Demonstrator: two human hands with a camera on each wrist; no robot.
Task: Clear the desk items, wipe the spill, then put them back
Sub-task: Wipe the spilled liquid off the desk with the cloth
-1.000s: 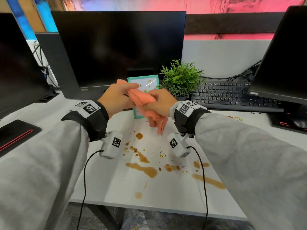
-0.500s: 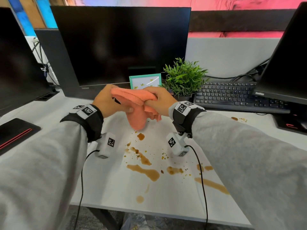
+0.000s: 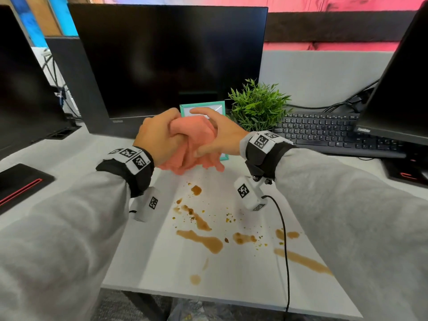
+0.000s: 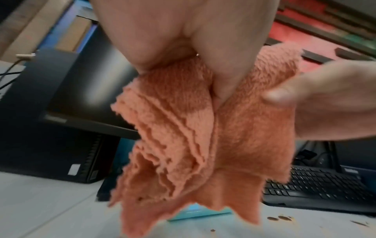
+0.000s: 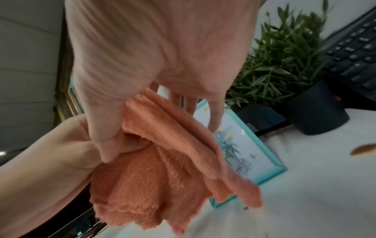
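Several brown liquid streaks and crumbs (image 3: 201,242) lie nearest you on the white desk (image 3: 143,258), not yet wiped. Above them, both your hands bunch one salmon-pink terry cloth (image 3: 192,144) in the air. Your left hand (image 3: 159,140) clenches its grip round the cloth's upper folds; your right hand (image 3: 217,137) pinches the other side with the thumb, fingers fairly straight. Fold the cloth into a thick pad first, then I'd press flat and sweep the crumbs inward, so nothing gets pushed off the edge. Behind the cloth stands one teal-framed picture (image 5: 244,145). Beside it is one green potted plant (image 3: 257,105), then one black keyboard (image 3: 335,133). Farthest back, three dark monitors (image 3: 171,61) are visible.
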